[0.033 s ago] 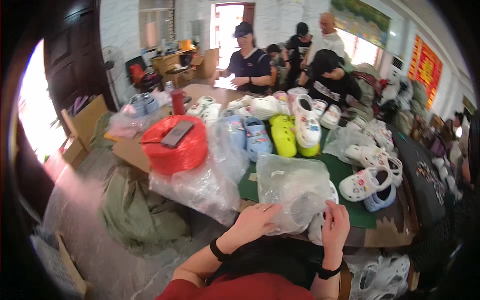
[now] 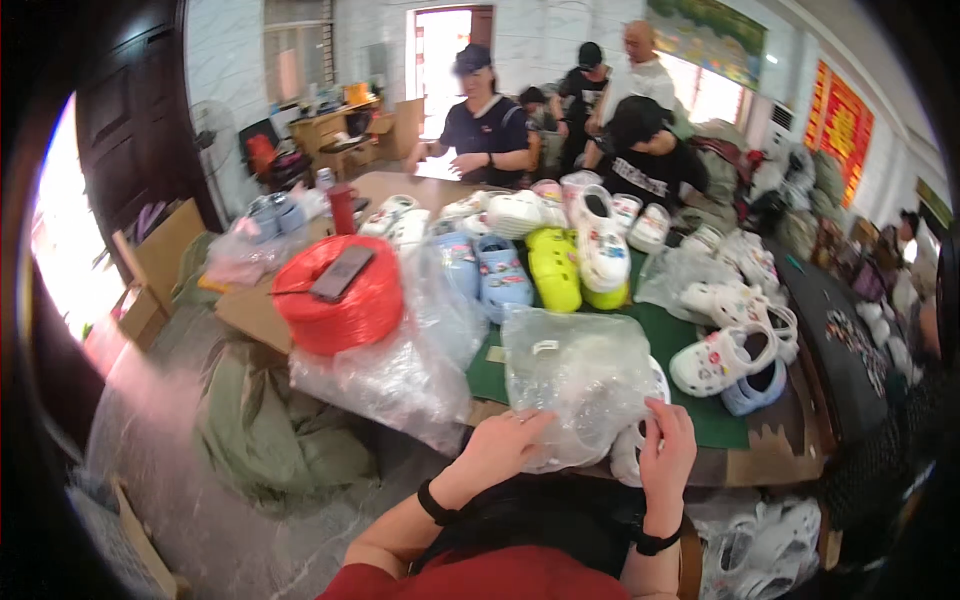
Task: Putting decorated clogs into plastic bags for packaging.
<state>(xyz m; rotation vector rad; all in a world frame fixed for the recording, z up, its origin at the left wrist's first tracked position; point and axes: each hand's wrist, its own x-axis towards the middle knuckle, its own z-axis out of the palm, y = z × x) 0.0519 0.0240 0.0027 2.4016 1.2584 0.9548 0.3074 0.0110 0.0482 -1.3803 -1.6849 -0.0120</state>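
Note:
My two hands hold a crumpled clear plastic bag (image 2: 575, 380) at the near edge of the table. My left hand (image 2: 505, 448) grips the bag's lower left side. My right hand (image 2: 668, 452) pinches its lower right side, next to a white clog (image 2: 628, 455) that lies partly under or inside the bag; I cannot tell which. Both wrists wear black bands.
A red twine spool (image 2: 335, 300) with a dark phone on top sits left, above a heap of clear bags (image 2: 385, 385). Blue (image 2: 500, 275), yellow-green (image 2: 553, 265) and white clogs (image 2: 720, 355) cover the green mat (image 2: 690, 345). Several people work across the table. Cardboard boxes (image 2: 160, 255) and green cloth (image 2: 265, 430) lie left.

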